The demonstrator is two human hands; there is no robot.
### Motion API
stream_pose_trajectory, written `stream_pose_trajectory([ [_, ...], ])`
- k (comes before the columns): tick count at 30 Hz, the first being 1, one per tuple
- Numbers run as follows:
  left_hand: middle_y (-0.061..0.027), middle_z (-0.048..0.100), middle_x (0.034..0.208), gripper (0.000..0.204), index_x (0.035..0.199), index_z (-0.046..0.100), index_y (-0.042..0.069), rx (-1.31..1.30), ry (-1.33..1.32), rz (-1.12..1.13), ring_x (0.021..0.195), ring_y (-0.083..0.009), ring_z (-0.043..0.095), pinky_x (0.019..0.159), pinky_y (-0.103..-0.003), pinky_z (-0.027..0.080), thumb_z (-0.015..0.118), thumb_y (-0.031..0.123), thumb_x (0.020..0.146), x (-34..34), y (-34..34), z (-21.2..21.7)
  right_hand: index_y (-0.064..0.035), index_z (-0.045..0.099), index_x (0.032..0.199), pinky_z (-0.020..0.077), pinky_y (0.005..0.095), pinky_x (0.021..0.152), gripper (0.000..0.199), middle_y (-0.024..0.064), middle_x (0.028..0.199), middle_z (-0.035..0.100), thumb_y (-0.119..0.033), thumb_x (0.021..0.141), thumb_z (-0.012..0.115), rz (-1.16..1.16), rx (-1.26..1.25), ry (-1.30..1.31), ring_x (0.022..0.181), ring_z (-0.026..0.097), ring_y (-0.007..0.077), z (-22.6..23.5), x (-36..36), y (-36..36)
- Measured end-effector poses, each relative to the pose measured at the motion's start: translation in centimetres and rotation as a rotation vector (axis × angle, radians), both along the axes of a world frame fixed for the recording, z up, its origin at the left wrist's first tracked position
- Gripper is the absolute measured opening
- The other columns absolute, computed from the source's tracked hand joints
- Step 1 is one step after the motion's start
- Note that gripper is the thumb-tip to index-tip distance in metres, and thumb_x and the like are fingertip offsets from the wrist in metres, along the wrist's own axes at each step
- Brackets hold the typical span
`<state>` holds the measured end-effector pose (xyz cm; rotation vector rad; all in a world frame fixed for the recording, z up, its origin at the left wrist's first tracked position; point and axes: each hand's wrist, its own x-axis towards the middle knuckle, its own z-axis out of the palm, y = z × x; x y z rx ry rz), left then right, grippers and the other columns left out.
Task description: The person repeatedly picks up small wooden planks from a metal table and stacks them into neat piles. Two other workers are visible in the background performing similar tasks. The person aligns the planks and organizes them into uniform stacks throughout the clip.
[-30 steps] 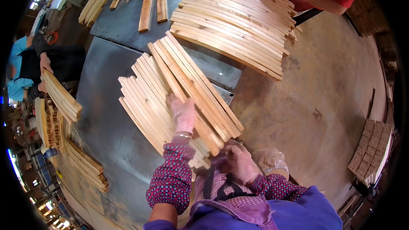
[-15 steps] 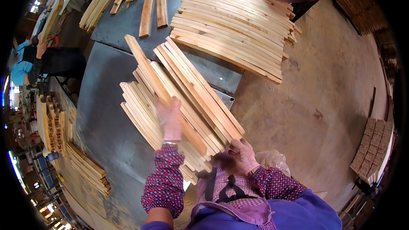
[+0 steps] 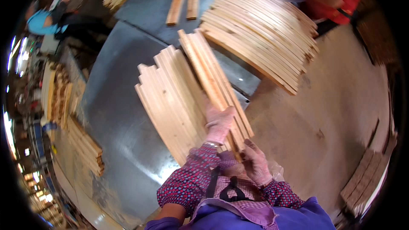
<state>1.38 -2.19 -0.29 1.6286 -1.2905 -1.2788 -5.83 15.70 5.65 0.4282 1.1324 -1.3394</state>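
Note:
Pale wooden strips lie side by side on the grey metal table in front of me, in a wide left group [image 3: 170, 102] and a narrower right group [image 3: 215, 76]. My left hand [image 3: 219, 123] reaches across to the right group and grips a wooden strip at its left edge; its fingertips are partly hidden between the groups. Just off the near ends of the right group is my right hand [image 3: 257, 164], its fingers stretched out and holding nothing I can see. Both hands look gloved, below checked sleeves.
A broad layer of strips [image 3: 260, 34] rests at the far right, beside a person in red [image 3: 341, 0]. Loose strips [image 3: 179, 0] lie on the table's far part. Another person in light blue [image 3: 44, 23] stands at the far left. More strips [image 3: 85, 145] are stacked left; brown bundles [image 3: 362, 179] sit right.
My left hand has moved right with the strip that lay slanted across the others, bringing it against the right group. My right hand has loosened from the strips' near ends. The view has shifted.

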Motion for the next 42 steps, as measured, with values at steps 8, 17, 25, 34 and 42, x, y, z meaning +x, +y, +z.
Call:
stream_pose_trajectory([
  [8,-0.0178,0.059,0.114,0.066,0.134,0.043,-0.002,-0.033,0.121,0.103,0.099,-0.0247,0.063,0.075,-0.033,0.058,0.067,-0.001,0.073,5.7,1.5,10.4,0.0008,0.047,0.127,0.0543,0.0338,0.074,0.041,0.0055,0.088,0.059,-0.021,0.096,0.062,0.064,-0.101,0.019,0.076,0.058,0.0181,0.7,-2.4,-1.6],
  [17,-0.0101,0.064,0.099,0.053,0.123,0.049,-0.005,-0.073,0.085,0.271,0.086,-0.02,0.065,0.077,-0.033,0.055,0.072,0.002,0.076,21.9,1.8,6.6,-0.0042,0.051,0.139,0.05,0.0334,0.097,0.067,0.0158,0.126,0.061,-0.024,0.081,0.078,1.043,-0.43,0.843,0.113,0.062,0.023,0.9,6.2,-8.3],
  [25,-0.0097,0.057,0.115,0.049,0.134,0.045,-0.001,-0.089,0.347,0.275,0.1,-0.0189,0.058,0.089,-0.031,0.05,0.064,0.011,0.09,23.4,-4.8,7.8,0.0003,0.038,0.143,0.0525,0.0494,0.079,0.069,0.0269,0.108,0.064,-0.02,0.083,0.067,1.588,-0.32,1.333,0.092,0.066,0.0427,4.3,19.5,-16.9],
  [34,-0.0213,0.015,0.163,0.08,0.156,0.013,-0.003,-0.064,0.042,0.296,0.149,-0.0303,0.024,0.121,-0.036,0.021,0.051,0.042,0.1,26.9,-12.0,6.1,-0.002,0.046,0.132,0.0526,0.0493,0.083,0.053,0.0262,0.104,0.066,-0.018,0.086,0.065,1.077,-0.417,1.604,0.096,0.066,0.0432,-1.1,14.5,-43.5],
  [42,-0.0239,0.043,0.148,0.06,0.15,0.034,-0.001,0.25,-0.1,0.397,0.136,-0.035,0.041,0.114,-0.04,0.032,0.052,0.027,0.1,23.6,1.0,-4.0,-0.002,0.058,0.119,0.053,0.0456,0.091,0.039,0.0243,0.116,0.067,-0.025,0.088,0.059,1.292,-0.224,1.862,0.11,0.064,0.0408,-7.5,9.6,-64.6],
])
